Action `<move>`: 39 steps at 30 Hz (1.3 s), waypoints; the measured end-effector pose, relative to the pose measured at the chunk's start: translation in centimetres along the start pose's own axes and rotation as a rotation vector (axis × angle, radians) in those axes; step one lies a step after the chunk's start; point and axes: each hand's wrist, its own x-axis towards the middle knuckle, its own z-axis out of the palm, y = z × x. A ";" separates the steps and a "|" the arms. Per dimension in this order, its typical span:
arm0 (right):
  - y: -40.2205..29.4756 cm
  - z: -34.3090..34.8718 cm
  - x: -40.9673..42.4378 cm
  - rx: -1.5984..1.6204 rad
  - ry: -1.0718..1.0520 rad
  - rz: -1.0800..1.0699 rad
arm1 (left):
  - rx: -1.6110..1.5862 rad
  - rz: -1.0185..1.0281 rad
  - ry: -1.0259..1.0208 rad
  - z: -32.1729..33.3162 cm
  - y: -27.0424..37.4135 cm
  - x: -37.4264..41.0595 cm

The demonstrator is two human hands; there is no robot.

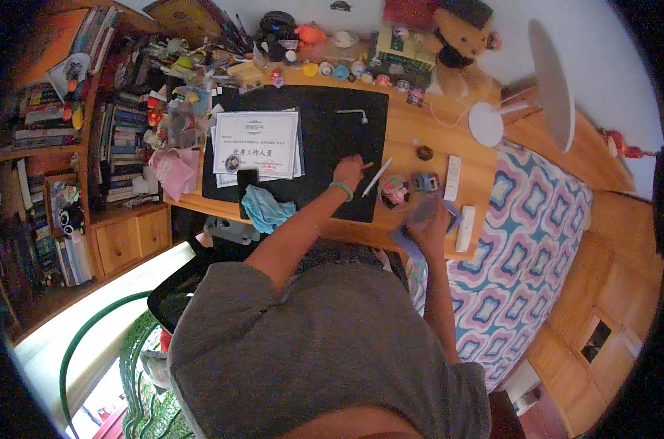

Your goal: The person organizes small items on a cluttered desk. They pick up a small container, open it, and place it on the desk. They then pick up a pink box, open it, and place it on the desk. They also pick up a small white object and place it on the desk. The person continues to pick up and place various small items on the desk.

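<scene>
My left hand (pixel 348 172), with a pale green bracelet (pixel 341 189) at the wrist, is over the right part of a black desk mat (pixel 332 131). A short brownish thing shows at its fingertips, too small to identify. To its right lies a slim white pen-like stick (pixel 377 176). My right hand (pixel 430 228), blurred, is at the desk's front right, above a flat purple-blue thing (pixel 410 242). Something dark shows by its fingers, but the blur hides whether it is held. Just beyond are a round clear container with pink contents (pixel 394 191) and a small dark blue-grey item (pixel 424 182).
Printed certificates (pixel 257 144), a black phone (pixel 248 177) and a light blue cloth (pixel 267 208) lie left. An L-shaped metal tool (pixel 354 113) is on the mat. Two white bars (pixel 451 177) lie near a white lamp (pixel 486 124). Small figurines line the back; bookshelves (pixel 123 142) stand left.
</scene>
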 end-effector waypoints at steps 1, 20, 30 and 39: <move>0.1 -0.2 -0.1 0.019 -0.006 -0.003 | -0.027 -0.003 0.001 -0.6 0.5 -0.6; 0.4 -1.1 0.7 0.077 -0.002 -0.086 | -0.155 0.421 -0.046 -0.9 8.1 -6.7; -1.2 0.8 1.5 -0.010 -0.069 -0.158 | -0.375 0.441 0.112 -1.4 6.5 -7.4; -4.5 4.7 4.3 -0.385 -0.248 -0.241 | -0.627 0.179 0.049 -0.5 5.6 -6.7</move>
